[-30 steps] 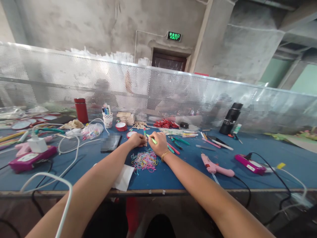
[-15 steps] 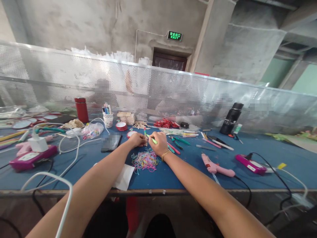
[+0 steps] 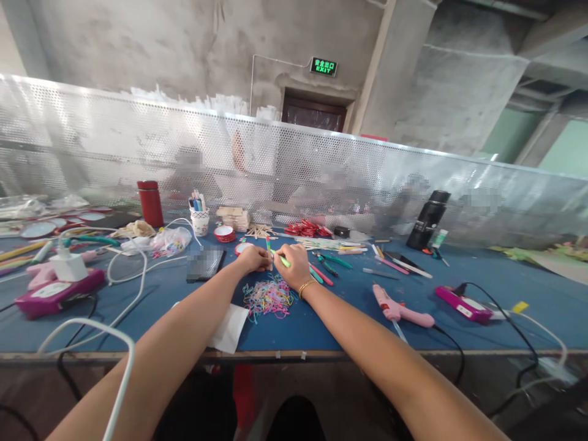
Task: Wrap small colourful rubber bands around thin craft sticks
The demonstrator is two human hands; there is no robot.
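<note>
My left hand (image 3: 254, 260) is closed on a small upright wooden stick (image 3: 269, 244) with coloured bands near its top. In my right hand (image 3: 296, 263) is a light green marker (image 3: 284, 262), gripped like a pen, with its tip against or very near the stick. The exact contact is hidden by my fingers. Just below both hands lies a loose pile of coloured strings or elastic bands (image 3: 269, 298). A white paper sheet (image 3: 229, 331) rests partly under my left forearm. Behind my left hand sits a small red-rimmed round piece (image 3: 242, 248).
Beyond my hands lie loose wooden sticks (image 3: 261, 231) and red pieces (image 3: 307, 228). Pliers (image 3: 326, 264) and a pink glue gun (image 3: 399, 309) lie to the right, near a black bottle (image 3: 428, 220). A phone (image 3: 205, 264), pen cup (image 3: 199, 220) and white cable (image 3: 138, 294) are left.
My hands stay in almost the same place, still holding the stick and marker. The whole view has shifted very slightly; nothing else visibly differs.
</note>
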